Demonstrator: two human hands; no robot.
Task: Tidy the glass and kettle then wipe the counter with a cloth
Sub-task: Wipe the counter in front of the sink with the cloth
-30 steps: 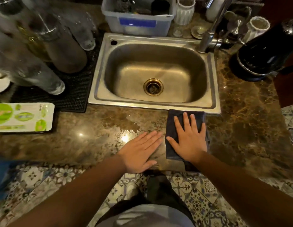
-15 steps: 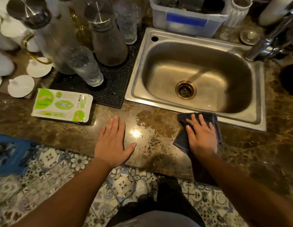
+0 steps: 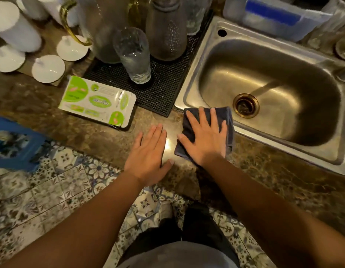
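A dark grey cloth (image 3: 228,117) lies on the brown marble counter (image 3: 86,136) at the sink's front left corner, its far edge lapping onto the steel rim. My right hand (image 3: 205,139) presses flat on it with fingers spread. My left hand (image 3: 148,151) rests palm down on the bare counter just left of the cloth, holding nothing. A clear glass (image 3: 134,55) stands upside down on the black drying mat (image 3: 164,91). The kettle is out of view.
The steel sink (image 3: 283,151) fills the right side. Glass bottles (image 3: 166,31) and a jug crowd the mat. A green and white wipes packet (image 3: 98,101) lies left of my hands, white lids (image 3: 48,68) behind it. A grey bin (image 3: 274,16) stands behind the sink.
My right hand has slid the cloth left along the sink's front edge to its left corner. My left hand moved left ahead of it and stays flat. The view has swung left.
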